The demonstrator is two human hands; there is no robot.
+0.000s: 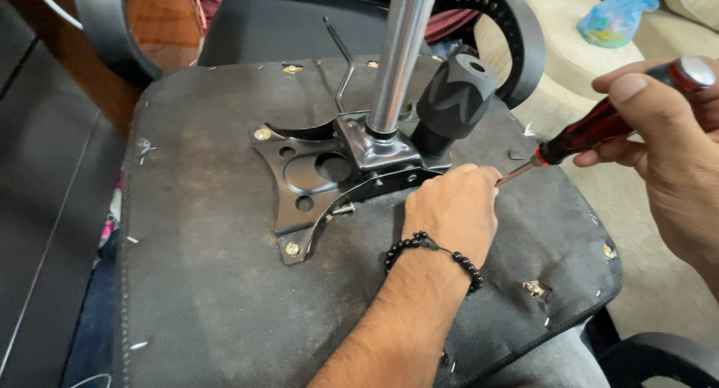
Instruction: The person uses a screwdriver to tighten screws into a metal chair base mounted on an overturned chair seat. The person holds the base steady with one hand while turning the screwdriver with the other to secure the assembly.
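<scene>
**Screwdriver goes in at the chair plate's right edge**

While the upturned black fabric chair seat base (225,283) lies flat across the frame, the work is on the black stamped-metal mounting plate (299,171) bolted to it, brass-coloured bolt heads (292,248) showing at its left corners. Chrome gas-lift column (397,51) rises from the plate's middle, with a black ribbed plastic knob (457,96) just beside it. Left hand (453,208), beaded bracelet at the wrist, rests curled at the plate's right edge; whether it pinches anything cannot be told. Right hand (666,133) is wrapped tight around the red-and-black-handled screwdriver (599,126), its tip hidden behind the left fingers. Judged step: working a right-side fastener. Next calls for a squarely seated tip. Knob and column crowd the approach; a torn fabric hole (535,288) sits near.
</scene>
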